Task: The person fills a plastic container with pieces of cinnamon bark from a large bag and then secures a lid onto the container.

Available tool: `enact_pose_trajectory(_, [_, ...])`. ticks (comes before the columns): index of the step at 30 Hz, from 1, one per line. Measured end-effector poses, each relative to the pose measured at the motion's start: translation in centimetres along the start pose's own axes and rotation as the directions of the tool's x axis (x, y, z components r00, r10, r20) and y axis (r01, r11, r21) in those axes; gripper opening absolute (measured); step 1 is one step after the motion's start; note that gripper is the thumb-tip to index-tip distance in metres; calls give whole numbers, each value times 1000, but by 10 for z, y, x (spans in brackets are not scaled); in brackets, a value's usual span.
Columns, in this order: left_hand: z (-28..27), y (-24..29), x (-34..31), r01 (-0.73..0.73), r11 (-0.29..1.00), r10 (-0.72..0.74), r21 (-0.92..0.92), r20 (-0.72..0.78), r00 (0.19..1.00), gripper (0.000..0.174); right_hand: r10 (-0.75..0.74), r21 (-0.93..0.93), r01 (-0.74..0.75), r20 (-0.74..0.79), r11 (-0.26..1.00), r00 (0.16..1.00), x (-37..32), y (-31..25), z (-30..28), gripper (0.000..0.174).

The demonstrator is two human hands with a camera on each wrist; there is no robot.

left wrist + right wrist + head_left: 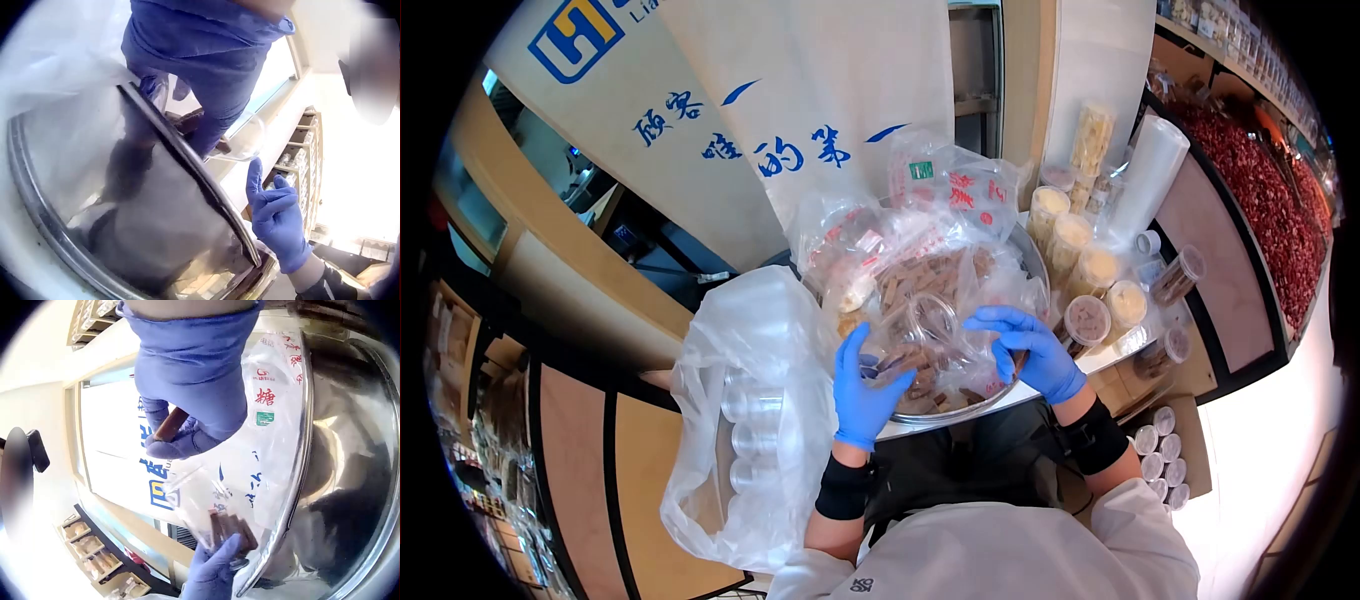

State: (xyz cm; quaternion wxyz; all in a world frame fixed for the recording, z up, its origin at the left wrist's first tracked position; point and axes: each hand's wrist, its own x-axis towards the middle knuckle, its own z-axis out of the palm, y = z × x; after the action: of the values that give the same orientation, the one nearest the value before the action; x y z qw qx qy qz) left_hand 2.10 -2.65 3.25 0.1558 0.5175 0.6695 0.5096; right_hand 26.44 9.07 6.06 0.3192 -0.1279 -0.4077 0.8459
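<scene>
The person is wearing blue gloves [190,369] on the left hand [868,397] and right hand [1041,360], the cuffs wrinkling. Black bands [846,488] are wrapping both forearms, the right one showing a white stripe. A pale, short-sleeved shirt [1020,555] is filling six o'clock, a small dark marking [861,584] sitting toward seven. Dark trousers [960,462] are showing above its hem.

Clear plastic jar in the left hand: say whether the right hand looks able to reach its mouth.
Probably yes. The right hand, pinching a brown stick, is near the clear plastic jar, whose mouth seems turned that way, and nothing visible stands between.
</scene>
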Motion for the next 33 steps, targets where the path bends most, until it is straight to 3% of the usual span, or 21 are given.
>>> enact_pose_trajectory(2, [-2, -1, 3, -65, 998, 65, -19, -26, 998, 81, -19, -191, 27, 47, 981, 999, -6, -4, 6, 49])
enact_pose_trajectory(3, [-2, -6, 7, -134, 989, 136, 55, -33, 990, 81, -10, -188, 18, 48, 982, 999, -8, -6, 12, 49])
enact_pose_trajectory(5, [-3, -13, 4, -197, 971, 203, 133, -39, 978, 80, 139, -533, -63, 103, 844, 985, -9, -10, 25, 52])
enact_pose_trajectory(7, [-3, -15, 8, -327, 896, 350, 299, -26, 936, 77, 164, -535, -52, 165, 844, 972, -8, -13, 27, 55])
enact_pose_trajectory(8, [-3, -15, 6, -320, 898, 342, 300, -22, 939, 77, 206, -526, -64, 216, 848, 954, -12, -10, 29, 59])
enact_pose_trajectory(10, [2, -12, 6, -259, 961, 266, 94, -74, 961, 79, 247, -497, -116, 207, 860, 946, -12, -12, 27, 62])
enact_pose_trajectory(12, [3, -13, 6, -276, 950, 289, 143, -74, 955, 79, 281, -473, -158, 201, 867, 938, -10, -10, 24, 64])
enact_pose_trajectory(14, [4, -13, 3, -287, 938, 306, 194, -74, 949, 80, 275, -857, -67, 90, 512, 957, -9, 3, 23, 71])
enact_pose_trajectory(15, [7, -12, 1, -281, 945, 294, 168, -58, 954, 77, 275, -856, -67, 89, 512, 957, -8, 4, 27, 71])
enact_pose_trajectory(17, [12, -10, -1, -273, 951, 281, 142, -40, 959, 75, 326, -917, 112, 248, 384, 912, -6, 4, 38, 79])
enact_pose_trajectory(20, [14, -7, -4, -361, 903, 377, 232, -27, 926, 77, 311, -907, 204, 327, 368, 892, -3, 3, 39, 84])
enact_pose_trajectory(27, [14, -6, -3, -345, 905, 355, 248, 3, 935, 77, 271, -927, 245, 323, 284, 907, -3, 14, 29, 82])
enact_pose_trajectory(30, [11, -7, -1, -315, 912, 331, 264, -16, 944, 76, 267, -934, 161, 252, 319, 930, -7, 12, 28, 77])
enact_pose_trajectory(33, [7, -9, 1, -314, 907, 336, 282, -34, 941, 76, 166, -953, 166, 212, 253, 963, -12, 13, 27, 70])
